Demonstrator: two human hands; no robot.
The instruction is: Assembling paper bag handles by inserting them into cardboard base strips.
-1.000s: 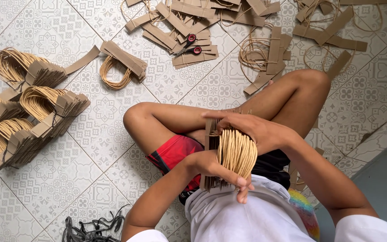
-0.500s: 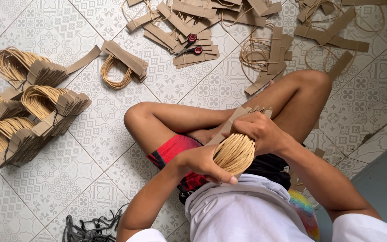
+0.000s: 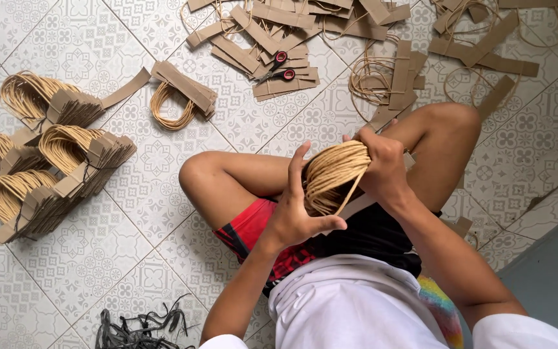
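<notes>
I sit cross-legged on a patterned tile floor. Both hands hold a bundle of tan paper-cord handles (image 3: 332,176) over my lap. My right hand (image 3: 382,161) grips the bundle from the right, over its cardboard strips, which are mostly hidden. My left hand (image 3: 298,210) cups the loops from the left, fingers spread along them and thumb pointing right under them.
Tied stacks of finished handles (image 3: 53,171) lie at the left. A smaller bundle (image 3: 179,97) lies ahead. Red-handled scissors (image 3: 278,68) rest on loose brown cardboard strips (image 3: 356,26) at the top. Black ties (image 3: 137,323) lie at the bottom left.
The bundle has been turned and lifted, its loops now facing left. My left hand moved from under it to its left side; my right hand shifted up to the right.
</notes>
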